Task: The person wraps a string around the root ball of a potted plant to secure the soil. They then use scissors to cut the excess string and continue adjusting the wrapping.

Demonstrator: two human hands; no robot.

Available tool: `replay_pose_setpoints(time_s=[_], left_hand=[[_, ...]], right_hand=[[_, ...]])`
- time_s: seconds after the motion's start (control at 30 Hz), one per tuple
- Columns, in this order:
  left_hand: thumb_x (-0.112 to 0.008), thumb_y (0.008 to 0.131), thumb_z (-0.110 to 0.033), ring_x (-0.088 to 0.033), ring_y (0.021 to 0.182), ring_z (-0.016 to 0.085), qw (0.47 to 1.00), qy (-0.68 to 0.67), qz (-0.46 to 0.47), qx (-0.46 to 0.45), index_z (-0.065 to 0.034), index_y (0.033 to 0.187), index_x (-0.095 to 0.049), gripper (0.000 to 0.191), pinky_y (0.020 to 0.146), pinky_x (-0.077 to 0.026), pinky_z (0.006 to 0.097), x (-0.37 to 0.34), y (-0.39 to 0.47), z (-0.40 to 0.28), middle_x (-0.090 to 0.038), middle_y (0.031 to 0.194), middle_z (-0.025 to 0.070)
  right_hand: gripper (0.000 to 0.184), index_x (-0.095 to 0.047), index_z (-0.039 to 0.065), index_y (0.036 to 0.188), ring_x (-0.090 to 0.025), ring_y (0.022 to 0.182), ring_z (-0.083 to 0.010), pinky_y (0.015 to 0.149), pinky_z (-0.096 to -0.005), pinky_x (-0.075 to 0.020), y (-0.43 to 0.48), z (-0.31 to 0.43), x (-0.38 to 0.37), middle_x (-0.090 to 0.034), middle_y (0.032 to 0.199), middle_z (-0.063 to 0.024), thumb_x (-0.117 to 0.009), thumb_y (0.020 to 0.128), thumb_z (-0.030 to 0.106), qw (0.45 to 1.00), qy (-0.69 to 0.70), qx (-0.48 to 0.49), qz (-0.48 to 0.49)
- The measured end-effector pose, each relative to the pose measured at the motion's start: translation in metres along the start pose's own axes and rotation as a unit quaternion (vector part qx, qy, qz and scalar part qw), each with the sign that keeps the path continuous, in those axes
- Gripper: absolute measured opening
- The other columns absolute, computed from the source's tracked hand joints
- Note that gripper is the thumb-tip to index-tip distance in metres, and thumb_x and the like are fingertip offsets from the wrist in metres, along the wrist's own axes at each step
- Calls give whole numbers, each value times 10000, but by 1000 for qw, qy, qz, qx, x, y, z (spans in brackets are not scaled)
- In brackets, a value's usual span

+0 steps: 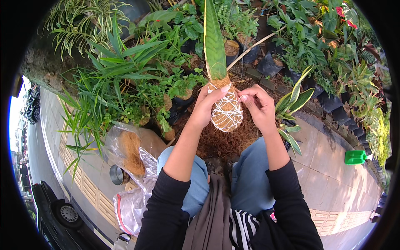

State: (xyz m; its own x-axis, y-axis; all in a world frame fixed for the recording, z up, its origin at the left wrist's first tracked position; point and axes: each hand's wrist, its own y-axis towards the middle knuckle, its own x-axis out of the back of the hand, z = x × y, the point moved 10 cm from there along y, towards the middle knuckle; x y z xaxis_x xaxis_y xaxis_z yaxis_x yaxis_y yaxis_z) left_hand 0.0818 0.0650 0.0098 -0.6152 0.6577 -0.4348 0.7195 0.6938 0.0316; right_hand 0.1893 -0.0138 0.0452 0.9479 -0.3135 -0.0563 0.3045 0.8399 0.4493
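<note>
A ball of brown coconut fibre (227, 114), criss-crossed with white string, hangs in front of me over a heap of loose fibre (218, 140). Out of its top rises a broad, yellow-edged snake plant leaf (215, 43). My left hand (204, 107) grips the upper left side of the ball, thumb across the string. At the ball's right side, my right hand (257, 104) has thumb and forefinger pinched together by the wrapping; whether string lies between those fingertips is too small to tell.
Potted plants crowd the far side. A clear plastic bag of fibre (134, 153) and a metal tin (116, 175) lie at left. Variegated snake plants (293, 100) stand at right, a green plastic container (355, 157) farther off. A car (59, 215) is on the road.
</note>
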Motion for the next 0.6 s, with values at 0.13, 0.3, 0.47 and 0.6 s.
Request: replay_pose_setpoints(time_s=[0.13,0.3,0.47,0.6], left_hand=[[-499,873,-337,-542,1148,250,998,-44,29,-21,62,1127,-555,476,986,-445,384,-6,1,-4,-587,1159,172],[-545,807,-362,-538,1167,250,997,-73,22,-26,80,1294,-458,663,1038,-409,355,-9,-1,-12,-488,1336,187],[-553,808,-354,-539,1181,281,982,-174,62,-43,62,982,-618,455,1057,-401,359,-19,-1,-21,-425,1396,268],[-504,858,-337,-570,1102,333,970,-219,50,-88,35,1046,-605,429,1005,-444,403,-16,1,-22,-602,1062,221]], right_hand=[[114,-639,11,1007,-612,811,-70,701,-198,-472,-2,-23,-6,-627,844,8,-624,930,93,993,96,-66,-17],[111,-619,53,962,-586,750,-27,671,-200,-471,-16,-64,-27,-628,827,28,-624,939,161,918,299,-260,0],[140,-590,73,991,-636,810,-75,730,-249,-536,-25,-75,-53,-644,914,4,-559,975,209,838,435,-329,17],[155,-577,62,1032,-645,907,-108,781,-264,-549,-35,-89,-57,-645,986,-28,-531,987,203,811,453,-366,-50]])
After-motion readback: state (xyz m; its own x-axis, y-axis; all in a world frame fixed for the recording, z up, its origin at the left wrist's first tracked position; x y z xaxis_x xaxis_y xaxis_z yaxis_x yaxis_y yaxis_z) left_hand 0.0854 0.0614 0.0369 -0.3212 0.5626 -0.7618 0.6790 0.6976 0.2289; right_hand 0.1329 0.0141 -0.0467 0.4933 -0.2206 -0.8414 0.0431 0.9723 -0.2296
